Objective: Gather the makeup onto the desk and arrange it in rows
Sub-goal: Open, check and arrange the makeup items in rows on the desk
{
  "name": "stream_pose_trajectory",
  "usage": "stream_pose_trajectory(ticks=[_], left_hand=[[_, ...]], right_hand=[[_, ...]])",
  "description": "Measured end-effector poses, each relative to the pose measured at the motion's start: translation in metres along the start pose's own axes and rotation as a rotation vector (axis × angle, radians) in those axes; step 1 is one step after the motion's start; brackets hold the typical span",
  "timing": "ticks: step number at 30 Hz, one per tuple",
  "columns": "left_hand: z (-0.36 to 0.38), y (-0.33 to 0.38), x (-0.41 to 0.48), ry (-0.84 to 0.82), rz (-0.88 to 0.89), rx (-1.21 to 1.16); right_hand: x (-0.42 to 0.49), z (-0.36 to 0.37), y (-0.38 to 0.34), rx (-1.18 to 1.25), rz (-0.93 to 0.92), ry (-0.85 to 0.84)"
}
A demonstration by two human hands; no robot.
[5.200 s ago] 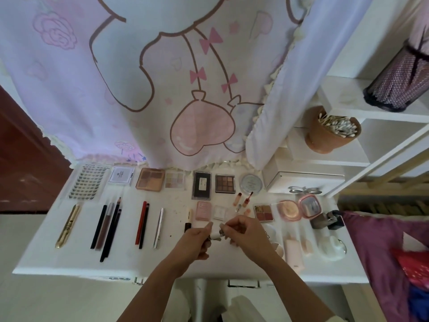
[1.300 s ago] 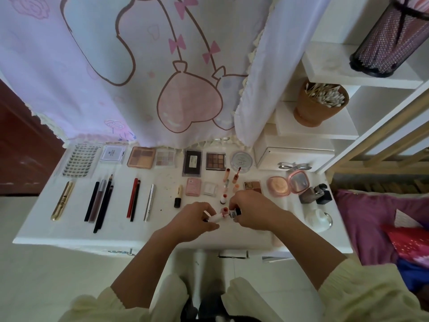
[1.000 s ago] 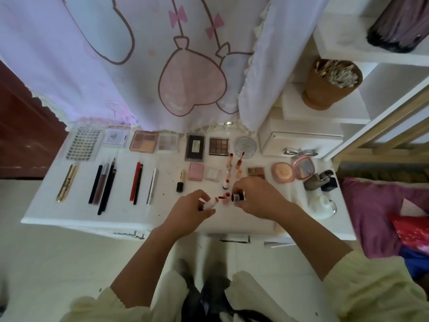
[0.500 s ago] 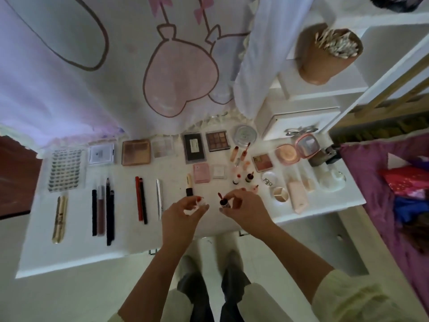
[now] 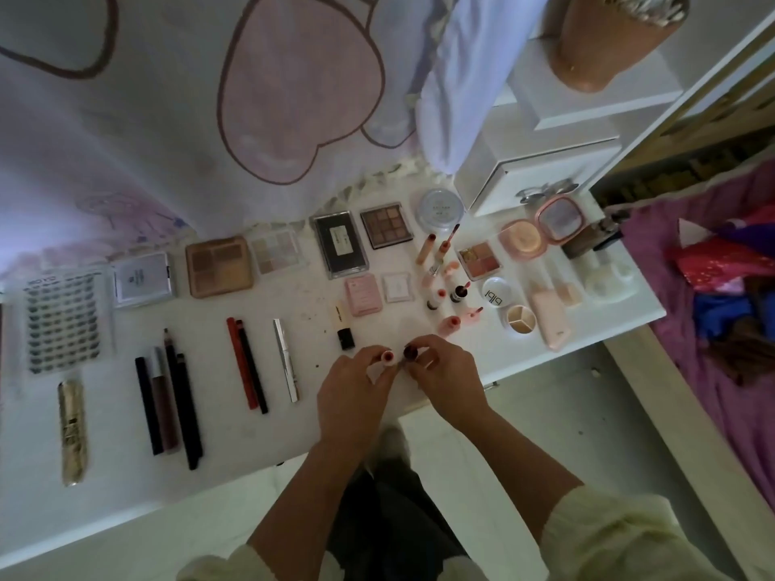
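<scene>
Makeup lies in rows on the white desk (image 5: 235, 467): palettes such as the brown one (image 5: 219, 267) along the back, pencils (image 5: 184, 396) and a gold tube (image 5: 73, 431) in front. Near the front edge my left hand (image 5: 350, 394) pinches a small white tube with a red end (image 5: 388, 356). My right hand (image 5: 444, 377) pinches a small dark red-topped piece (image 5: 410, 352) right beside it. The two pieces nearly touch. A cluster of small lip tubes (image 5: 440, 287) lies just behind my hands.
A printed curtain (image 5: 251, 119) hangs behind the desk. A white drawer box (image 5: 541, 169) and a brown cup (image 5: 604, 39) stand on shelves at the back right. A purple bed cover (image 5: 721, 329) lies to the right. Compacts (image 5: 520, 239) and puffs crowd the desk's right end.
The camera has tilted further down over the desk. My hands have drawn closer together, so the two small pieces they hold are now nearly touching.
</scene>
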State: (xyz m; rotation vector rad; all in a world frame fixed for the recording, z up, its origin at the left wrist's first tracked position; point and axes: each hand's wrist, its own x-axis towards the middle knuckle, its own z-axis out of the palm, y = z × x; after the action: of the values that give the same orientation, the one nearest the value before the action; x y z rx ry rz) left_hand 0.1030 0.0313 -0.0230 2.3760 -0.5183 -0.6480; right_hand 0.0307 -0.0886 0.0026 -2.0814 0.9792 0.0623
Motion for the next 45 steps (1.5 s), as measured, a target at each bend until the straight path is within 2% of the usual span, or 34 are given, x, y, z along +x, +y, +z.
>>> stream_pose_trajectory(ticks=[6,21,26,30,33,36,40,45], left_hand=[[0.002,-0.002,0.001,-0.030,0.020,0.017],[0.000,0.002,-0.005,-0.058,0.003,0.017],[-0.015,-0.010,-0.029,0.042,0.107,-0.046],[-0.032,-0.009,-0.019,0.183,0.013,-0.095],[-0.038,-0.001,0.004,0.151,-0.116,-0.058],[-0.039,0.006,0.017,0.077,-0.201,0.027],[-0.037,0.007,0.026,0.020,-0.265,0.078],[-0.038,0.004,0.028,0.016,-0.253,0.064]], right_hand=[[0.001,-0.001,0.012,-0.016,0.007,0.048],[-0.002,-0.007,0.018,0.041,-0.001,0.005],[-0.020,-0.027,0.022,0.023,-0.092,0.073],[-0.020,-0.048,-0.007,0.043,-0.214,0.140],[0.004,-0.051,-0.046,0.010,-0.217,0.024],[0.037,-0.032,-0.073,-0.125,-0.213,-0.115],[0.074,0.007,-0.083,-0.225,-0.098,-0.254],[0.085,0.032,-0.086,-0.307,-0.005,-0.273]])
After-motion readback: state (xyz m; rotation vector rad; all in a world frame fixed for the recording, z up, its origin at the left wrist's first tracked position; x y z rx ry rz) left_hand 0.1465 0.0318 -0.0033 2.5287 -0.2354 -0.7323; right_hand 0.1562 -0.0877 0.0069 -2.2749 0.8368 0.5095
